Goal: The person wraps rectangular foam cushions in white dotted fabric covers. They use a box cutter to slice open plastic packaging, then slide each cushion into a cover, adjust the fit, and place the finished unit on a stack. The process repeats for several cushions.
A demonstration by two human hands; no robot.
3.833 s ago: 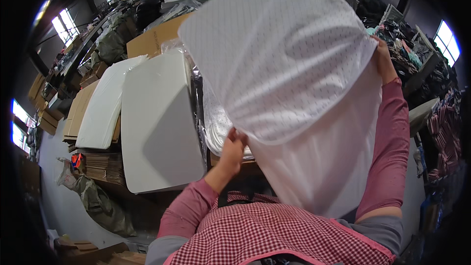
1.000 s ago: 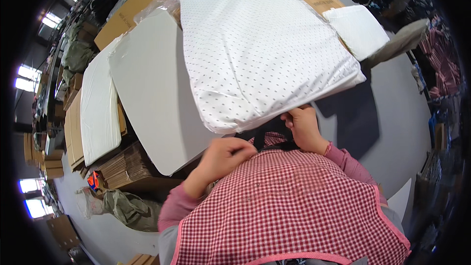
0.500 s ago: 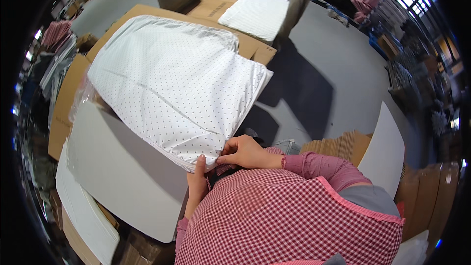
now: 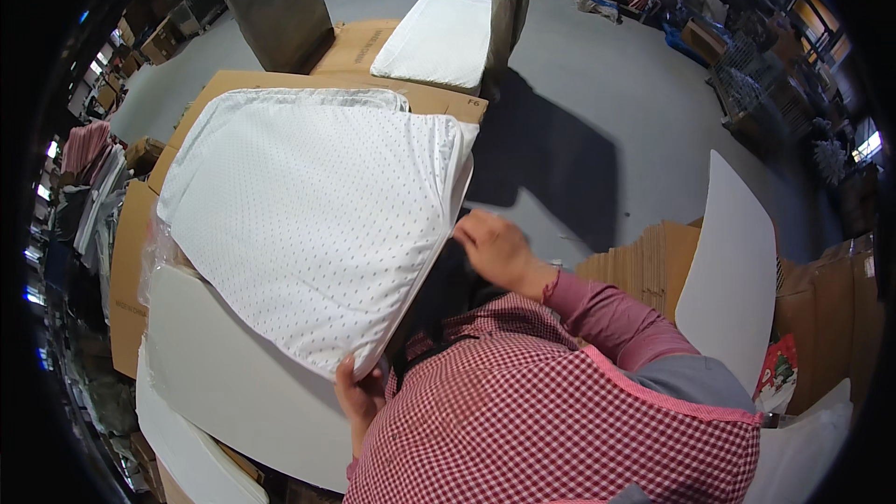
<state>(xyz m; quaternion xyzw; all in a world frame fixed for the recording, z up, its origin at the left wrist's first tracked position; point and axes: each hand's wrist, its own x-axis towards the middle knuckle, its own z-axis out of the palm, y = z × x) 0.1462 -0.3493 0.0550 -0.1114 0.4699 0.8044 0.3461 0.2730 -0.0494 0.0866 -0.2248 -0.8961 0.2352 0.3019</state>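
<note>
A white fabric cover (image 4: pixel 299 215) with small dark dots lies spread over a flat piece, its right side edge folded down. At its near corner my left hand (image 4: pixel 357 394) is closed, thumb on top and fingers below the cloth. Higher up on the right side my right hand (image 4: pixel 497 250) is curled at the cover's edge, slightly blurred, its fingertips partly hidden. The cover has some wrinkles near the far right corner. Beneath its near left side shows a smooth pale grey board (image 4: pixel 243 364).
Cardboard (image 4: pixel 233 80) lies under the cover. Beyond it are a white padded panel (image 4: pixel 437 37) and a grey upright panel (image 4: pixel 277 9). Stacked cardboard sheets (image 4: pixel 644 261) and a white board (image 4: pixel 733 271) stand at my right. More white boards (image 4: pixel 187 439) lie at lower left.
My right hand has moved from the near corner up along the right edge. My left hand stays at the corner, slightly lower and left in view. The cover looks smoother; the view has shifted.
</note>
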